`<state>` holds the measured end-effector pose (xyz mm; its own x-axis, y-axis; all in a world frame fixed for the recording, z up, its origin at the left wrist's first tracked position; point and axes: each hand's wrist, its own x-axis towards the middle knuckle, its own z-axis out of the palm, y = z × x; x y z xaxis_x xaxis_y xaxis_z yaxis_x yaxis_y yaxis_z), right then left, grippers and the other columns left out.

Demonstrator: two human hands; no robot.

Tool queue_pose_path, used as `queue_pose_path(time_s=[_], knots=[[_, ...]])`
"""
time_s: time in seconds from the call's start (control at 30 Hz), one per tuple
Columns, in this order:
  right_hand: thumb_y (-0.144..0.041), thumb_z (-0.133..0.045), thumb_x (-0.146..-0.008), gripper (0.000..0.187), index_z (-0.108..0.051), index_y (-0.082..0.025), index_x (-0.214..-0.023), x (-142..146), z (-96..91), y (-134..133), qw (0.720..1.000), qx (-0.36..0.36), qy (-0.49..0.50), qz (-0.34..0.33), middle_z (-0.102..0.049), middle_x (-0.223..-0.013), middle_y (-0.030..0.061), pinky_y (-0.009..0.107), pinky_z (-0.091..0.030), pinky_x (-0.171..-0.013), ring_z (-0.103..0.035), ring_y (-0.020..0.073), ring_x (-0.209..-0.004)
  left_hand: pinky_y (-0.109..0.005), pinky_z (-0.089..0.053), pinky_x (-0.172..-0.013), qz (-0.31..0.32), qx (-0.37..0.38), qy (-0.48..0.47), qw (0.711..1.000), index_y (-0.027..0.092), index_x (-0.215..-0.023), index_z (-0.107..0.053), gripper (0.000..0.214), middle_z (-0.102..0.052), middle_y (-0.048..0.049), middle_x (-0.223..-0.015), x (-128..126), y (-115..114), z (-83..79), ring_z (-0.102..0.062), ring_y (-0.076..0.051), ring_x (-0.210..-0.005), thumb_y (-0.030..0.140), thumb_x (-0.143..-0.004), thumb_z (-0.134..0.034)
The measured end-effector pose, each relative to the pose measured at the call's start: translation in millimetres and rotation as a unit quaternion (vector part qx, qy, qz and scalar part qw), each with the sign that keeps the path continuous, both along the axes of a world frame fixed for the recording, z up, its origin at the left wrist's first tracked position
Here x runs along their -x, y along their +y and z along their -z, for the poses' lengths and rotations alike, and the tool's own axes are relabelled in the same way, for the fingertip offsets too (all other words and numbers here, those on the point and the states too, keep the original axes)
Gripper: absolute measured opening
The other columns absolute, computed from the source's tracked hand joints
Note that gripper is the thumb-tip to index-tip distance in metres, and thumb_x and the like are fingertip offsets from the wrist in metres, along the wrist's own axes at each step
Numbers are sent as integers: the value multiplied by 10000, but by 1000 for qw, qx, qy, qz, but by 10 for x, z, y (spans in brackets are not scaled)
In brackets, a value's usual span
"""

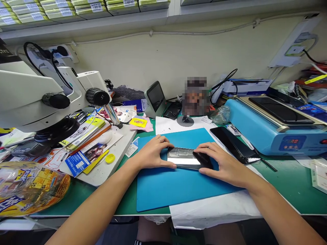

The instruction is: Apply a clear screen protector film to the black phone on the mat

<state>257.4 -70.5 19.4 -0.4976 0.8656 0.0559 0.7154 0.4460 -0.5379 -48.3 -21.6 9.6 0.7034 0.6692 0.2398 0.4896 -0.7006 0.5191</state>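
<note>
A silver phone body (183,157) lies flat on the blue mat (163,187) in the middle of the bench. My left hand (153,152), with a ring on one finger, grips its left end between thumb and fingers. At the right end my right hand (221,162) curls round a black rounded piece (203,159) that rests on the phone. Both forearms reach in from the bottom of the view.
A white microscope (38,98) stands at the left over papers and cards. A dark phone (233,144) lies right of the mat, beside a blue heating machine (276,131). A small grey screen (155,98), a glass jar (221,115) and a yellow snack bag (25,187) are nearby.
</note>
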Motion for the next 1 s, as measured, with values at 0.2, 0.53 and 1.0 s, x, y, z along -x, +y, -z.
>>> queue_pose_path(time_s=[0.2,0.53,1.0], knots=[[-585,-663,-851,568,-600,-300,-1338,15,-4,-7,1000,3,-9,1,-569,-1370,108,491,-497,-1013,-545,332,-1254,-432,-477,-966,-6,8,2,1000,231,-1237,-666,650,-609,-83,-1166,-7,-10,-10,-555,-295,-1095,578,-727,-873],[-593,-668,-843,577,-602,-312,-1343,12,-3,1,1000,5,-9,-1,-570,-1359,111,514,-495,-1013,-556,338,-1238,-436,-476,-975,-6,15,-3,1000,234,-1254,-665,655,-608,-88,-1174,-3,-1,-2,-551,-303,-1119,584,-737,-863],[-625,-677,-828,612,-587,-329,-1356,-1,12,10,1000,14,-9,2,-559,-1381,102,504,-494,-1017,-550,340,-1252,-434,-479,-976,-8,21,-5,1000,232,-1239,-672,644,-605,-85,-1159,-10,-5,-8,-555,-301,-1110,560,-726,-880]])
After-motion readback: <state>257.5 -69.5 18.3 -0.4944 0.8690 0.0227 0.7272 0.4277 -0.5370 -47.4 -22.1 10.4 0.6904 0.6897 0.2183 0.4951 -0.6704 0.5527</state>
